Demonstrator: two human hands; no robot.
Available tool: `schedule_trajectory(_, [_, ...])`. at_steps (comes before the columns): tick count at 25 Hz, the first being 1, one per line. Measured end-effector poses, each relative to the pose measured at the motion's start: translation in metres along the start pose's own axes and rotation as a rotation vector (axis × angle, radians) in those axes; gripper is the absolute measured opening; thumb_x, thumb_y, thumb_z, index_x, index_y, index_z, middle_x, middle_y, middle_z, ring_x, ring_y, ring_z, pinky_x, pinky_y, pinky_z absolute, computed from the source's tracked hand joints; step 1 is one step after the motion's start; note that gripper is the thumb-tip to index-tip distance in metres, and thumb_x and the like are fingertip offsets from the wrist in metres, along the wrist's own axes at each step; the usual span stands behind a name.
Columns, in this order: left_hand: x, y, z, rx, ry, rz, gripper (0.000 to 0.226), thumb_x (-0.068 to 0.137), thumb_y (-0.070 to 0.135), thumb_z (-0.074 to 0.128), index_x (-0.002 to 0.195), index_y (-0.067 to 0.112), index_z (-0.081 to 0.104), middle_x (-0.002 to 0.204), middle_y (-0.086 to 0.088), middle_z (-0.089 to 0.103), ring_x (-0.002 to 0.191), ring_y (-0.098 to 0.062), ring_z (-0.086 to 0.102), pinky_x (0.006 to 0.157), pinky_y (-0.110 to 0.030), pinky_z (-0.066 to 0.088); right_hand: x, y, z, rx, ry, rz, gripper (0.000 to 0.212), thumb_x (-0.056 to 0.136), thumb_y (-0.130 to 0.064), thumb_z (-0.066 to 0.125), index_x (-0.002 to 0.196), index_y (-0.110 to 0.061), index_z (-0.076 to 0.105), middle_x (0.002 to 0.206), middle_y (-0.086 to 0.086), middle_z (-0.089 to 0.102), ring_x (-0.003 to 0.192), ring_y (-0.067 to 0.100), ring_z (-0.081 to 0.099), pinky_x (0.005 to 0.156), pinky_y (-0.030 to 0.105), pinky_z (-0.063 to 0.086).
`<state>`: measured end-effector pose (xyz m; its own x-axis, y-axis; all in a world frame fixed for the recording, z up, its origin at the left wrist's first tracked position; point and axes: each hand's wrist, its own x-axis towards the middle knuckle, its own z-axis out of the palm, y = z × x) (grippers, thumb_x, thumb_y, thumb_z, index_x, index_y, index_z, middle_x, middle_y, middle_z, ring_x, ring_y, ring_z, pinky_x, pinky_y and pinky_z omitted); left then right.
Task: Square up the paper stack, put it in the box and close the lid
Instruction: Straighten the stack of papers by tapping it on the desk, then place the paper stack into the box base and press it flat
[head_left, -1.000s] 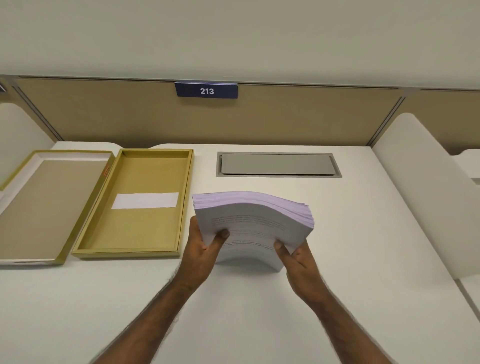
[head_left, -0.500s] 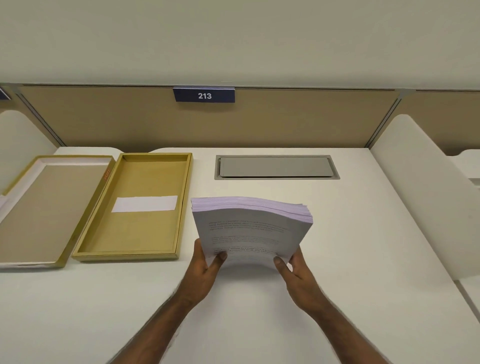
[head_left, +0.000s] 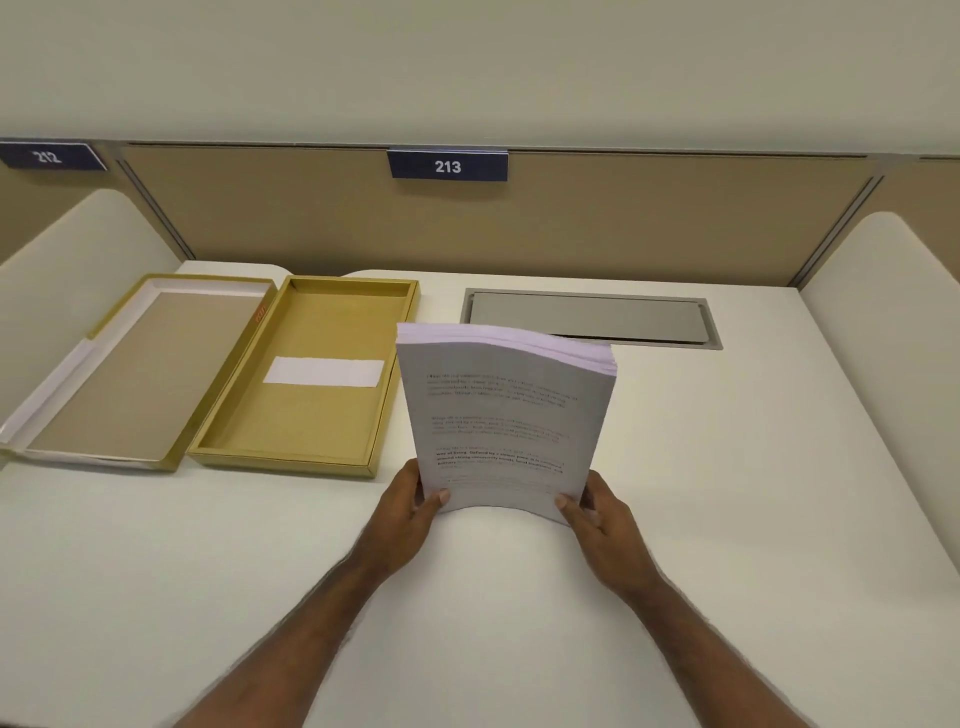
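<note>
At frame centre, the thick white printed paper stack (head_left: 506, 415) stands upright, bowed; the left hand (head_left: 410, 506) and right hand (head_left: 597, 512) clamp its lower corners, thumbs in front; the open mustard cardboard box (head_left: 311, 376) lies at left, beside its lid (head_left: 130, 369).

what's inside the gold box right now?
Only a white slip lies on the floor of the box; anything under the slip is hidden. The paper stack is outside it.

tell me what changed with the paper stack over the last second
The paper stack has been tipped up more upright, its top edge raised and its bowed lower edge near the desk. The left hand and right hand still grip its lower corners. The box and lid stayed open and untouched.
</note>
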<state>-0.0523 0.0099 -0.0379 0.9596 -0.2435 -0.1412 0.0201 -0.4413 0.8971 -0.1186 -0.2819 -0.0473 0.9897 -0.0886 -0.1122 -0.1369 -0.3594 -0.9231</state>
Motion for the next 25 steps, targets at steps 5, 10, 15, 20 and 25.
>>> schedule_trajectory(5, [-0.021, -0.007, -0.031, -0.074, -0.030, -0.051, 0.042, 0.097, 0.011, 0.072, 0.129, 0.034, 0.059, 0.122, 0.017, 0.074, 0.115, -0.013, 0.070, 0.096, -0.035, 0.061, -0.009, -0.016, 0.015, 0.012, -0.055, -0.049, 0.035, 0.111, -0.019, 0.062, 0.146, -0.022, 0.064, 0.137, -0.019, 0.077, 0.126, 0.004, 0.073, 0.106, 0.036, 0.061])
schedule_trajectory(10, [-0.031, -0.017, -0.097, -0.121, -0.129, -0.106, 0.037, 0.096, 0.015, 0.074, 0.130, 0.027, 0.065, 0.124, 0.008, 0.077, 0.116, -0.024, 0.071, 0.095, -0.031, 0.060, -0.004, -0.052, 0.055, 0.113, -0.133, 0.020, 0.034, 0.111, -0.011, 0.062, 0.141, -0.024, 0.071, 0.136, -0.011, 0.080, 0.129, 0.013, 0.074, 0.111, 0.042, 0.057])
schedule_trajectory(15, [-0.013, -0.025, -0.192, -0.181, -0.148, -0.080, 0.041, 0.096, 0.018, 0.074, 0.136, 0.025, 0.064, 0.129, 0.002, 0.076, 0.120, -0.025, 0.071, 0.104, -0.042, 0.057, 0.026, -0.112, 0.115, 0.194, -0.131, 0.073, 0.032, 0.110, -0.010, 0.062, 0.140, -0.018, 0.072, 0.132, -0.006, 0.082, 0.115, 0.012, 0.079, 0.089, 0.031, 0.063])
schedule_trajectory(20, [0.045, -0.040, -0.281, -0.204, -0.190, -0.120, 0.041, 0.098, 0.014, 0.072, 0.138, 0.017, 0.064, 0.131, 0.004, 0.076, 0.123, -0.018, 0.071, 0.107, -0.038, 0.055, 0.101, -0.160, 0.181, 0.107, -0.114, 0.104, 0.027, 0.109, -0.017, 0.065, 0.134, -0.020, 0.075, 0.123, -0.002, 0.085, 0.085, 0.017, 0.074, 0.061, 0.036, 0.059])
schedule_trajectory(25, [0.101, -0.070, -0.329, -0.050, -0.211, -0.252, 0.043, 0.097, 0.019, 0.073, 0.139, 0.013, 0.065, 0.130, -0.001, 0.075, 0.120, -0.023, 0.072, 0.106, -0.047, 0.057, 0.158, -0.175, 0.242, 0.082, -0.143, 0.261, 0.033, 0.108, -0.022, 0.066, 0.139, -0.014, 0.072, 0.128, 0.003, 0.082, 0.100, 0.030, 0.080, 0.056, 0.036, 0.066])
